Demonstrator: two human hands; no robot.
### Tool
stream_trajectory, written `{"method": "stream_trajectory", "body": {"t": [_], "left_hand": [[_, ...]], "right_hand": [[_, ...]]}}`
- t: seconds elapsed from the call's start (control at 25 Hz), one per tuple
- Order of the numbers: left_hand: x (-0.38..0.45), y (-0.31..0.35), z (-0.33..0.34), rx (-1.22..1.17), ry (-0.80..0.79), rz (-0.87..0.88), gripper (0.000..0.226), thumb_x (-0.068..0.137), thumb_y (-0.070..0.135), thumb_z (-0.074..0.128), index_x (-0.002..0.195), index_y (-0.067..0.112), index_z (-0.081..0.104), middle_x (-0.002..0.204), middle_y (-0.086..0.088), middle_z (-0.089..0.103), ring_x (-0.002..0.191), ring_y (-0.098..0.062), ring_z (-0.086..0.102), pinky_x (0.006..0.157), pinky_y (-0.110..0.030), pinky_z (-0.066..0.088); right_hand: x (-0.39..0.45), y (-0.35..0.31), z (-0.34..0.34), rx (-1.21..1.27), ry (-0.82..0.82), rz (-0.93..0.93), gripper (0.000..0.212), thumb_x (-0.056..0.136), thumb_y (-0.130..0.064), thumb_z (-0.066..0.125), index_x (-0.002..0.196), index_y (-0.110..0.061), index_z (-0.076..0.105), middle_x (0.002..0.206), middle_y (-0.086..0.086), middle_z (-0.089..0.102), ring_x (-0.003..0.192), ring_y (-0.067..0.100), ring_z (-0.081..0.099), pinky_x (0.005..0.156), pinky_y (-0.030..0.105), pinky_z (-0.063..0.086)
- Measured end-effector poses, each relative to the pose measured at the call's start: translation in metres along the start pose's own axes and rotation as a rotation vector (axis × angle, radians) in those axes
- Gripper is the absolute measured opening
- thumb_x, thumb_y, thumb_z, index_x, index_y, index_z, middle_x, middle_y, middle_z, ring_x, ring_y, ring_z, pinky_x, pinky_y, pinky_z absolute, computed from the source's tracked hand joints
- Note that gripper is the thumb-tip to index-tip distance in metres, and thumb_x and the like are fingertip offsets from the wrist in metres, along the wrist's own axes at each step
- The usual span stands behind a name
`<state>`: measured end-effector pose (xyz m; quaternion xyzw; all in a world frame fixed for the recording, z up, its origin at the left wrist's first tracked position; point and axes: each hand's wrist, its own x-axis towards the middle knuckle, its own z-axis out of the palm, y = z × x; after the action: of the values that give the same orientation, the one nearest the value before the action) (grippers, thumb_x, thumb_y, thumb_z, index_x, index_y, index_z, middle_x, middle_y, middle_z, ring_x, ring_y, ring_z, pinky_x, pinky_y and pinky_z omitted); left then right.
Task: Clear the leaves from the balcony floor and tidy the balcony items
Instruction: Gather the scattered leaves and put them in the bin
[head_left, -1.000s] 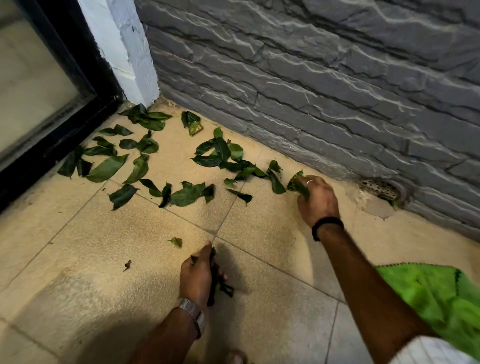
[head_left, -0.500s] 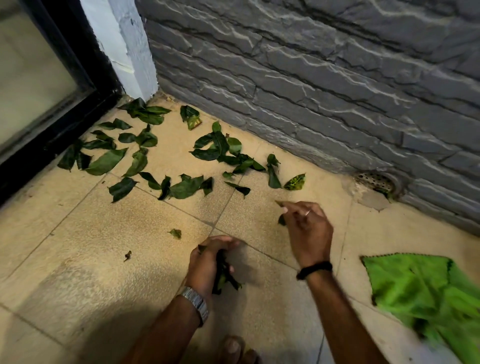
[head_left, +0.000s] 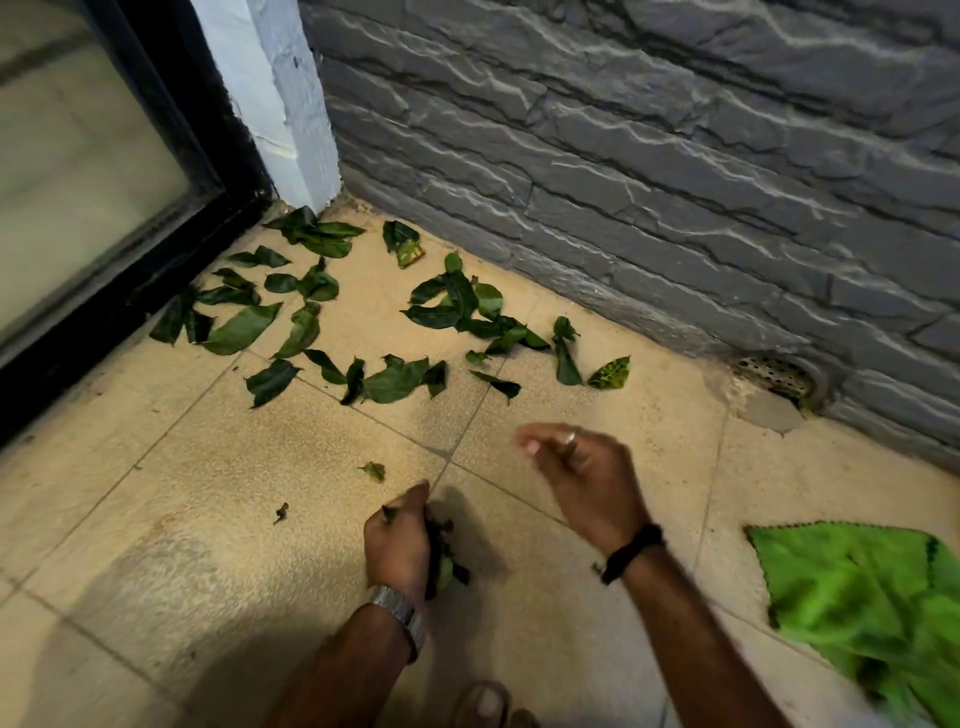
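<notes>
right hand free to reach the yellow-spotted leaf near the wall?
Probably yes. The right hand hovers over bare tile and seems to hold nothing, though it is blurred. The yellow-spotted leaf lies just ahead of it, flat and apart from the other leaves, with nothing between.

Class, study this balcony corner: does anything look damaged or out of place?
Yes. Green leaves lie scattered over the tiled floor by the glass door. At the floor drain under the stone wall, a rough grey cement patch looks chipped. A green cloth lies crumpled on the floor.
</notes>
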<state>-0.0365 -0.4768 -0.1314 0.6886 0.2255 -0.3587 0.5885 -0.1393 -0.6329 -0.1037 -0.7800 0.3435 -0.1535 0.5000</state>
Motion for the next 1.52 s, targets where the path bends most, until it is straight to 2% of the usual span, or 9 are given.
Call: {"method": "stream_trajectory", "body": {"t": [0.12,0.28,0.56,0.68,0.84,1.0,1.2,1.36,1.52], "left_hand": [[-0.003,0.009,-0.004,-0.064,-0.061,-0.002,0.031,0.091,0.026,0.067,0.066,0.009,0.063,0.064,-0.013,0.066,0.060,-0.027,0.065,0.054,-0.026,0.052],[0.008,0.013,-0.015,-0.119,-0.094,-0.014,0.032,0.091,0.024,0.068,0.063,0.012,0.058,0.050,-0.008,0.055,0.050,-0.024,0.057,0.057,-0.029,0.046],[0.000,0.011,-0.011,-0.072,-0.186,0.088,0.035,0.096,0.031,0.062,0.066,0.012,0.060,0.080,-0.013,0.074,0.060,-0.014,0.060,0.077,-0.033,0.044],[-0.008,0.009,-0.005,-0.094,-0.214,0.041,0.035,0.095,0.033,0.063,0.067,0.012,0.062,0.091,-0.018,0.075,0.056,-0.018,0.062,0.071,-0.033,0.047],[-0.006,0.011,-0.014,-0.060,-0.151,0.015,0.044,0.084,0.051,0.070,0.089,0.008,0.075,0.087,-0.014,0.076,0.077,-0.028,0.072,0.073,-0.036,0.055],[0.011,0.016,-0.037,-0.085,0.010,0.086,0.021,0.085,0.022,0.075,0.070,0.008,0.071,0.075,-0.014,0.070,0.077,-0.029,0.065,0.076,-0.037,0.051],[0.018,0.019,-0.049,-0.079,0.035,0.091,0.025,0.088,0.028,0.072,0.071,0.011,0.069,0.070,-0.012,0.066,0.072,-0.025,0.063,0.073,-0.033,0.048],[0.020,0.021,-0.057,-0.085,0.002,0.117,0.025,0.092,0.027,0.066,0.087,0.003,0.072,0.079,-0.013,0.068,0.080,-0.025,0.062,0.071,-0.032,0.044],[0.021,0.027,-0.060,-0.106,-0.050,0.108,0.022,0.094,0.026,0.063,0.085,0.009,0.074,0.075,-0.008,0.066,0.075,-0.023,0.061,0.070,-0.029,0.046]], "right_hand": [[0.073,0.034,-0.038,-0.474,0.212,0.022,0.030,0.091,-0.005,0.062,0.116,-0.019,0.073,0.122,-0.001,0.068,0.110,0.018,0.064,0.101,0.030,0.048],[0.107,0.080,-0.048,-0.831,0.192,0.046,0.030,0.092,-0.010,0.060,0.120,-0.009,0.070,0.128,0.012,0.063,0.115,0.034,0.058,0.100,0.036,0.045],[0.069,0.037,-0.024,-0.269,0.416,0.117,0.010,0.093,-0.018,0.067,0.096,-0.022,0.076,0.097,0.001,0.074,0.092,0.020,0.069,0.082,0.025,0.054],[0.002,0.002,0.030,-0.099,0.291,-0.052,0.017,0.093,-0.015,0.067,0.099,-0.030,0.072,0.096,-0.012,0.070,0.091,0.008,0.065,0.076,0.017,0.050],[-0.061,-0.022,0.095,-0.227,0.014,-0.111,0.027,0.094,-0.021,0.053,0.111,-0.029,0.072,0.111,-0.017,0.067,0.108,-0.003,0.052,0.096,0.015,0.041],[-0.048,-0.037,0.086,-0.086,-0.323,-0.152,0.040,0.086,-0.021,0.046,0.111,-0.024,0.076,0.112,-0.016,0.070,0.110,-0.007,0.058,0.099,0.015,0.046],[0.069,0.003,0.025,-0.242,0.156,-0.085,0.029,0.092,-0.009,0.060,0.110,-0.028,0.073,0.128,-0.008,0.064,0.121,0.011,0.055,0.106,0.034,0.044],[0.125,0.048,-0.011,-0.640,0.153,0.090,0.029,0.092,-0.012,0.063,0.118,-0.022,0.072,0.130,0.004,0.062,0.117,0.026,0.055,0.103,0.034,0.043],[0.092,0.032,0.005,-0.498,0.263,0.081,0.023,0.089,-0.006,0.067,0.103,-0.023,0.076,0.110,0.001,0.072,0.098,0.015,0.062,0.091,0.026,0.048]]}}
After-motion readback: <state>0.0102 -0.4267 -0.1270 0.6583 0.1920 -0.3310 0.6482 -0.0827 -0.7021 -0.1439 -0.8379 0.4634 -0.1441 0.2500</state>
